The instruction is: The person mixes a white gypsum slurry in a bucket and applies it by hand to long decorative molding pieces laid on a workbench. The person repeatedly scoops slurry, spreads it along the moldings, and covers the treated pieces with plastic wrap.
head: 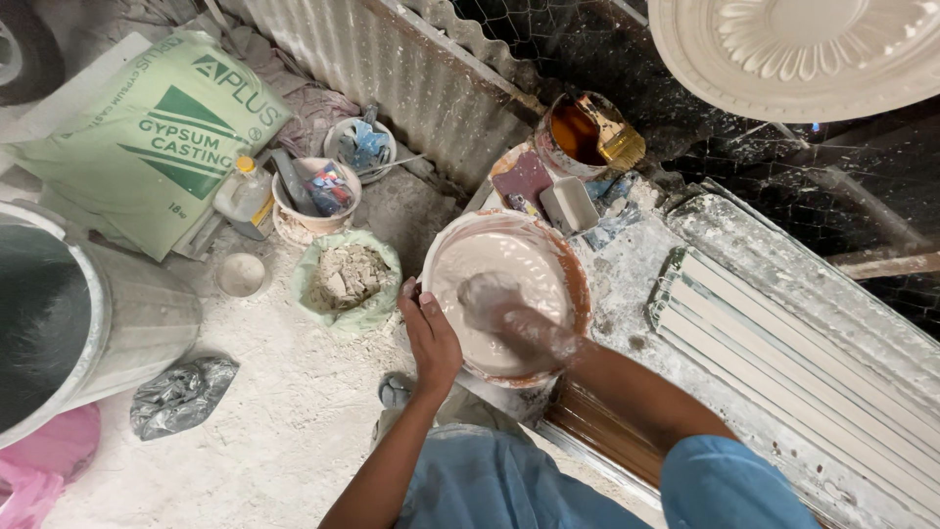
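A round bowl (578,279) with a brownish rim holds wet white plaster. My left hand (431,333) grips its near left rim, fingers curled over the edge. My right hand (509,313) is down in the plaster, coated white and blurred, so its fingers cannot be made out. Both forearms reach up from the bottom of the view, with blue sleeves and blue clothing below them.
A long white moulding form (783,323) lies to the right. Behind the bowl stand a tin with a brush (587,132) and small pots of tools (313,191). An open green bag of powder lumps (348,279), a green sack (157,137) and a metal bucket (88,323) sit left. A white ceiling rosette (803,49) hangs top right.
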